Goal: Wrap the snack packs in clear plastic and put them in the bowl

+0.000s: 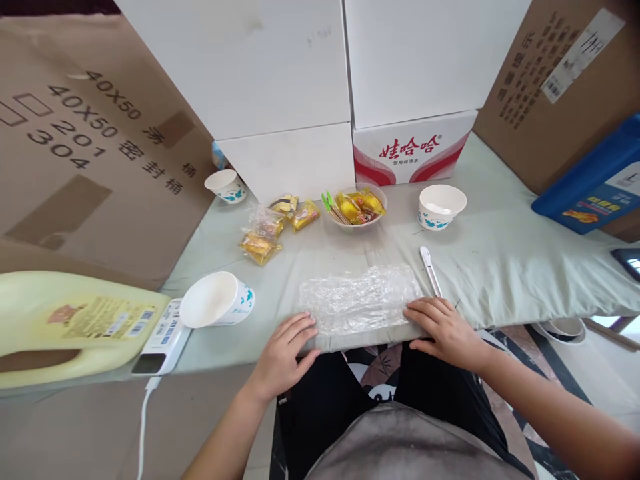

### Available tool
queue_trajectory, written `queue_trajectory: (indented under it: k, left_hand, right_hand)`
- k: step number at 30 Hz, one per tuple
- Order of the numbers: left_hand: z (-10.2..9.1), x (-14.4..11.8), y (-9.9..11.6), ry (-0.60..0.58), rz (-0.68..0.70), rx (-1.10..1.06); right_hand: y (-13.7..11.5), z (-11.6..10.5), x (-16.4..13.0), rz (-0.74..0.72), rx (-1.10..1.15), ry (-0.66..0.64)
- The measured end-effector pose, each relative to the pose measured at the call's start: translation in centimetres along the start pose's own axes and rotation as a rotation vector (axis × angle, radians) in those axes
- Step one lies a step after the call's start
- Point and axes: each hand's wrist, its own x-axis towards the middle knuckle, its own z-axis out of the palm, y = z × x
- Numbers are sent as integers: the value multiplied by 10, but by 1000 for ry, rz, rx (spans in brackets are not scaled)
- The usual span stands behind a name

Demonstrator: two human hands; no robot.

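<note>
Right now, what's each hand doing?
Left hand: open, flat on the plastic wrap's left end.
Right hand: open, pressing its right end.

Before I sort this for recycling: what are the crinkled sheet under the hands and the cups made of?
The crinkled sheet looks like thin clear plastic film: see-through, wrinkled, glinting. The tipped cup and upright cup seem matte white paper with blue print, possibly coated.

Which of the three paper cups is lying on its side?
The paper cup nearest the left hand, at, lies tipped with its mouth facing the camera; the two farther cups stand upright.
</note>
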Motion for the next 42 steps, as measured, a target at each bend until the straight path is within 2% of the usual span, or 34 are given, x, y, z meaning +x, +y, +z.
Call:
queue_trajectory:
  k: [5, 9, 12, 16, 18, 21, 24, 26, 28, 30, 31, 33, 34, 36, 38, 40, 42]
  left_hand:
    - [-1, -11, 7, 42, 30, -86]
    - [-7, -7, 8, 54, -58, -213]
    - [-12, 7, 4, 84, -124, -209]
    - [-6, 37, -7, 146, -211, -67]
    - [2, 49, -15, 167, -239, 20]
    - [15, 60, -26, 138, -259, 140]
    - [16, 62, -32, 80, -273, 200]
    - [10, 65, -27, 128, -317, 261]
    - [5, 70, -12, 238, -370, 335]
    - [8, 77, 10, 284, -350, 345]
    - [13, 81, 22, 256, -309, 317]
    - [30, 84, 44, 91, -213, 247]
    - [39, 83, 52, 3, -198, 239]
    - [54, 78, 58, -130, -225, 253]
    - [60, 71, 55, -200, -259, 278]
    - [58, 64, 52, -197, -282, 310]
    - [52, 61, 54, -128, -316, 349]
  right_hand:
    - [-17, 1, -18, 11, 46, 138]
    - [-19, -6, -17, 59, 193, 190]
    - [-14, -9, -5, 137, 255, 201]
    - [-2, -4, 20, 297, 95, 244]
    - [3, 3, 31, 364, -28, 209]
    - [10, 11, 40, 417, -158, 107]
    - [13, 9, 40, 431, -238, 74]
    - [10, 3, 40, 435, -276, 136]
    - [0, -3, 44, 405, -269, 214]
    - [-13, -2, 52, 286, -219, 210]
    - [-20, 1, 57, 194, -190, 168]
    - [-32, 14, 65, 30, -142, 49]
    - [-35, 21, 66, -8, -129, -3]
    - [-36, 32, 61, 22, -128, -67]
    - [-33, 36, 47, 119, -154, -83]
    - [-29, 32, 26, 185, -188, -68]
    - [-28, 24, 3, 221, -212, -31]
